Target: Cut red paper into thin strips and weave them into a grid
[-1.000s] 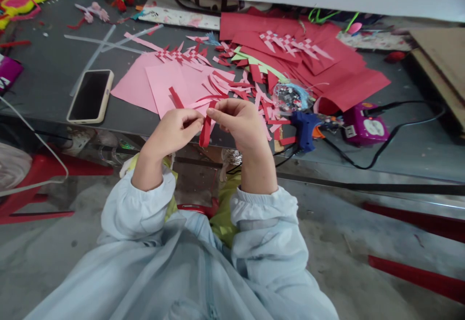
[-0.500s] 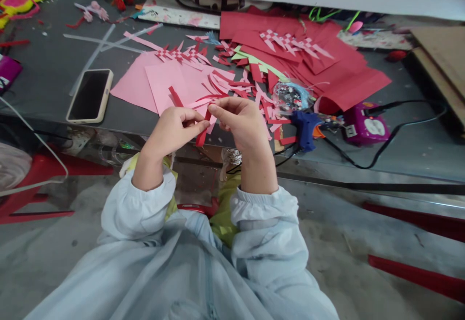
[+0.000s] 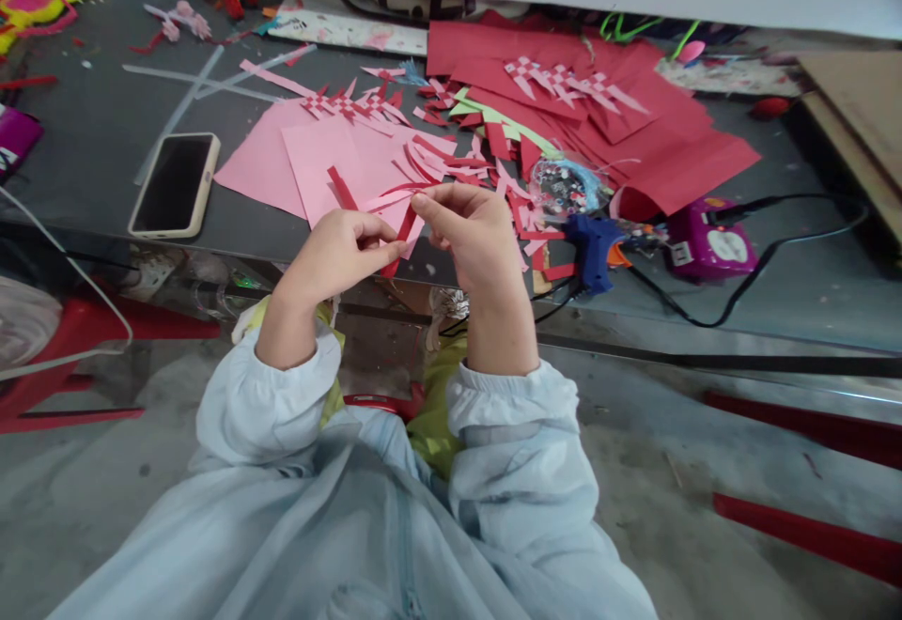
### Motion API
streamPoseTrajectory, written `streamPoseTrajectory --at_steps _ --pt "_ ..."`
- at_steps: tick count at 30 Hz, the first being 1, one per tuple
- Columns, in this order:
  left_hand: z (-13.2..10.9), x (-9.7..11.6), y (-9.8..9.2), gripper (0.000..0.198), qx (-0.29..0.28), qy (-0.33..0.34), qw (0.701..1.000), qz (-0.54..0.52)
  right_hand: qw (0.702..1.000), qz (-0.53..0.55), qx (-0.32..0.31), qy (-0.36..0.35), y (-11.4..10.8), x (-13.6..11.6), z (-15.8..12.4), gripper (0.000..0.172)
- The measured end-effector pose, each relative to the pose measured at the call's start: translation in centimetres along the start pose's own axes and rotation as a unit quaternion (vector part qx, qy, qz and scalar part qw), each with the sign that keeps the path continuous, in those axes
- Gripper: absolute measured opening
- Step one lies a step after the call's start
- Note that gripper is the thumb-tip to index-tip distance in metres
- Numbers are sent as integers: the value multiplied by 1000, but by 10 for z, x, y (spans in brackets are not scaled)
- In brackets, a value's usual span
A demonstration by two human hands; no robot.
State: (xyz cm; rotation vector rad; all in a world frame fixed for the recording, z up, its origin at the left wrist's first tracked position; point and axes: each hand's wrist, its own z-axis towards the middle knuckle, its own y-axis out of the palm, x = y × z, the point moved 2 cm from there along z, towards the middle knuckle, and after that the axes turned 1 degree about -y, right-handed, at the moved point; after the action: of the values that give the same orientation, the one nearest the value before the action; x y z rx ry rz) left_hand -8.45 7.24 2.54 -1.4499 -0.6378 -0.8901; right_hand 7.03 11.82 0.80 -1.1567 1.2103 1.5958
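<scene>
Between my hands is a red paper strip [image 3: 407, 224], held just above the table's front edge. My left hand [image 3: 340, 254] pinches its lower part between thumb and forefinger, and a red end shows below the thumb. My right hand [image 3: 471, 230] grips the upper end with thumb and fingertips. Another red length sticks up behind my left hand; whether it belongs to the same strip is hidden. Just beyond my fingers lie loose red and pink strips [image 3: 429, 160] on pink paper sheets [image 3: 257, 164]. Woven red-and-pink checked pieces [image 3: 345, 106] rest at the sheets' far edge.
A phone [image 3: 175, 185] lies at the left. To the right are a blue glue gun [image 3: 593, 252], its black cable, a purple box [image 3: 711, 240] and a bag of small beads [image 3: 564, 185]. Red paper sheets [image 3: 705, 155] with more woven pieces lie behind. Red stool legs stand below the table.
My right fingertips have shifted slightly right and up along the red strip, and more of it shows between my hands. My left hand has barely moved.
</scene>
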Motion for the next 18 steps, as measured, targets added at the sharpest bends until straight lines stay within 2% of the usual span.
streamPoseTrajectory --at_steps 4,11,18 --pt "0 1 0 27 -34 -12 999 7 998 26 48 -14 -3 1 2 29" --pt "-1 1 0 28 -40 -27 999 12 992 41 110 -39 -11 2 6 33" --pt "0 -1 -1 29 -38 -19 999 11 992 9 117 -40 -17 5 9 30"
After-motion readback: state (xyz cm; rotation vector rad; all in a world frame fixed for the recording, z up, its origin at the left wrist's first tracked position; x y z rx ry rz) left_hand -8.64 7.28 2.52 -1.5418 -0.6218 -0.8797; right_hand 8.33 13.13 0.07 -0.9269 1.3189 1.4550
